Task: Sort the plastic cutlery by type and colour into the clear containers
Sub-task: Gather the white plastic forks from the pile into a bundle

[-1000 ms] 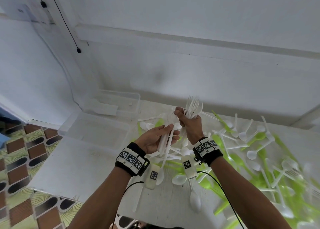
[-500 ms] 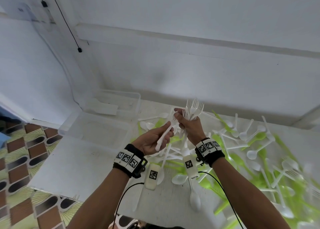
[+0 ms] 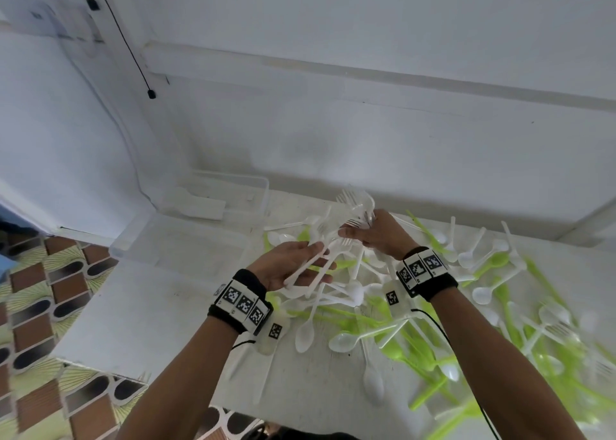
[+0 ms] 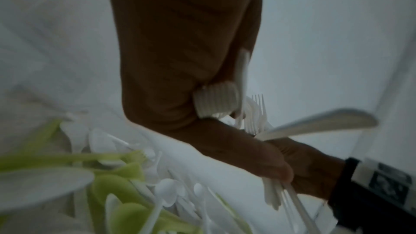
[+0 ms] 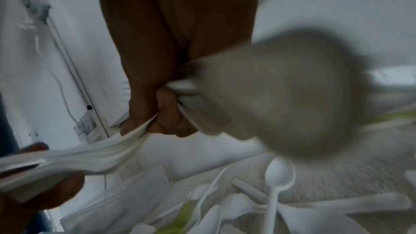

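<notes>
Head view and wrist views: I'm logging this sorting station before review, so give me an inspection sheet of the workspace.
Surface: white table, bare on its left part.
Job's things: white forks bunched in the right hand; more white cutlery across the left hand; two clear containers at the table's left rear.
Clutter: loose pile of white and green spoons and forks over the table's right half.
Hands: both raised above the pile, each holding white pieces.
Cables: black wire from the right wrist; black cord on the wall.
Surroundings: white walls, patterned floor tiles.
</notes>
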Demonstrator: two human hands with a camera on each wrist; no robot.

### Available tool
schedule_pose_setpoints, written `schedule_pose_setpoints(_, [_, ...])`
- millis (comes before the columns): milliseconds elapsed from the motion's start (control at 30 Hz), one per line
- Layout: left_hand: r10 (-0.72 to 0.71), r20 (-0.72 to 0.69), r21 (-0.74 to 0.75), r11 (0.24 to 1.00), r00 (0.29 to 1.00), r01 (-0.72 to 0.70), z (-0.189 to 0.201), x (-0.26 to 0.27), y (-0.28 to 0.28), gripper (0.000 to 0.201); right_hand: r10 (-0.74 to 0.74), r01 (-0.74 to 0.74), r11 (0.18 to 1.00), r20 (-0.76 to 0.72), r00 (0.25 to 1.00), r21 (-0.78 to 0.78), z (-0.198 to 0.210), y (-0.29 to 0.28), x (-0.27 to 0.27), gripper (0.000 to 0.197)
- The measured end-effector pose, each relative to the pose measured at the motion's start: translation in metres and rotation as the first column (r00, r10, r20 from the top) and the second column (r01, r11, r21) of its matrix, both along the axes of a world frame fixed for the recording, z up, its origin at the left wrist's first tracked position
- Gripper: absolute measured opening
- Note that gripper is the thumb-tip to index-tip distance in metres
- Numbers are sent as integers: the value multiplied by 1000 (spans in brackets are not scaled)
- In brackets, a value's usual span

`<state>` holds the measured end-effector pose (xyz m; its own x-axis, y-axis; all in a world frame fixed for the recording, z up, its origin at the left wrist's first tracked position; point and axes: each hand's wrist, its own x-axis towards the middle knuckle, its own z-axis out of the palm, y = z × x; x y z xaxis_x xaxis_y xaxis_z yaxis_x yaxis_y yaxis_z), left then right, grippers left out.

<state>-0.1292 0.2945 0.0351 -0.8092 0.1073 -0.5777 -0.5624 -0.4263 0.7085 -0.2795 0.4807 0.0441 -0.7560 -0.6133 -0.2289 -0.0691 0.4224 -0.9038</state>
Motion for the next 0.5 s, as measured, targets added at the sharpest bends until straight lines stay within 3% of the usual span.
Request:
schedule_pose_setpoints(133, [2,-2,23,1000,1000,-2,-2,1,0,51,14,-3,995,-113,993,98,2,-6,-5,34])
schedule_pose_setpoints(233, [37,24,23,999,999,-38,-8,2,3,55,14,0,995,-142,990,101,-4,-10,-5,25])
schedule_pose_setpoints(400, [102,-14,84,991,995,-100,-15,3,5,35,-107,103,985,-23,994,-140,-15,-13,4,25])
schedule_pose_setpoints(500, [78,-21,104,992,997,-76,-13,3,6,28,-141,151,951,55,988,-268,-17,-10,6,15])
